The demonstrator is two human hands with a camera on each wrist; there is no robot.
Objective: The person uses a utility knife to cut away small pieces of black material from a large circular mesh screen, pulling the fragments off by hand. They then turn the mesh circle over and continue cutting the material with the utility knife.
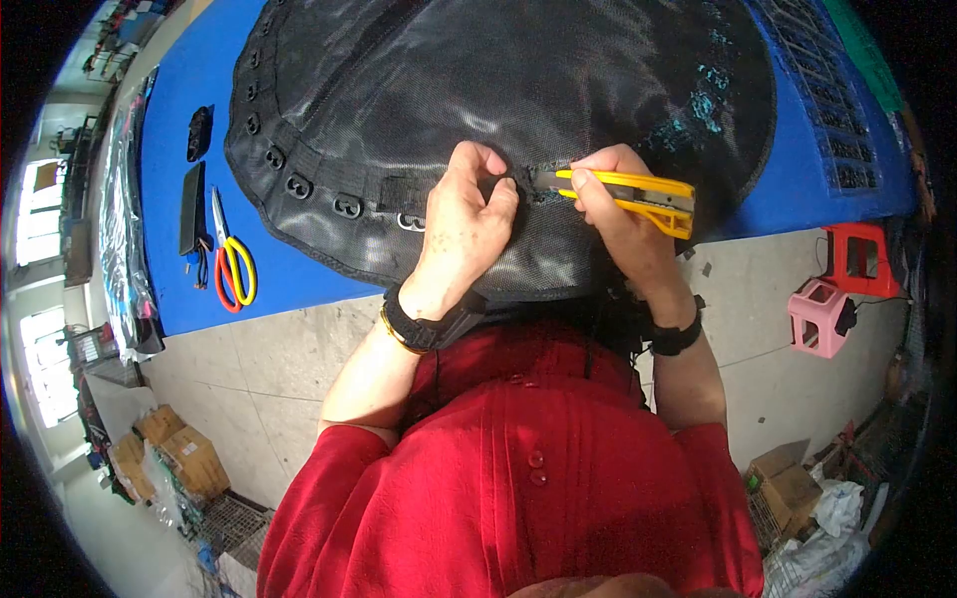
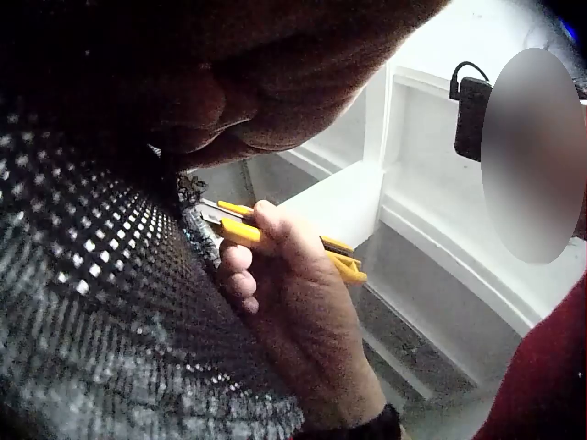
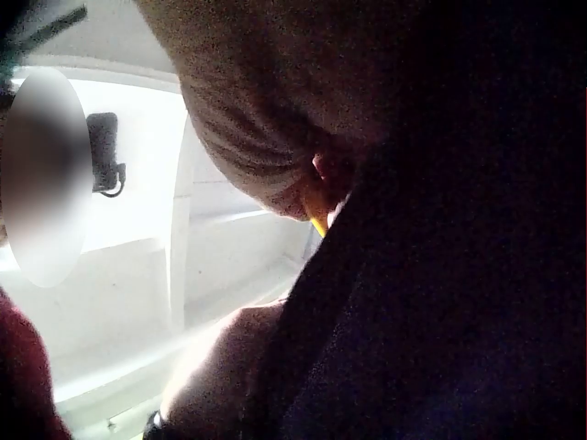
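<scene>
A large round black mesh mat (image 1: pixel 469 70) lies over the blue table, with ring-like fittings (image 1: pixel 347 205) sewn along its edge. On its near part, my left hand (image 1: pixel 464 219) pinches a bit of the mat's black webbing between thumb and fingers. My right hand (image 1: pixel 628 214) grips yellow thread snips (image 1: pixel 658 195), thumb along the handle. Their blades (image 1: pixel 546 181) point left, right at the webbing beside the left fingertips. The left wrist view shows the snips (image 2: pixel 240 231) at a frayed, dark patch of the mat (image 2: pixel 110 247). In the right wrist view, dark fabric hides most of the work.
Scissors (image 1: pixel 234 261) with red and yellow handles lie at the table's left, near a black flat case (image 1: pixel 192 209) and a small black bundle (image 1: pixel 199 135). A wire grid (image 1: pixel 827 110) lies at the right. Red (image 1: pixel 865 261) and pink stools (image 1: pixel 819 317) stand on the floor.
</scene>
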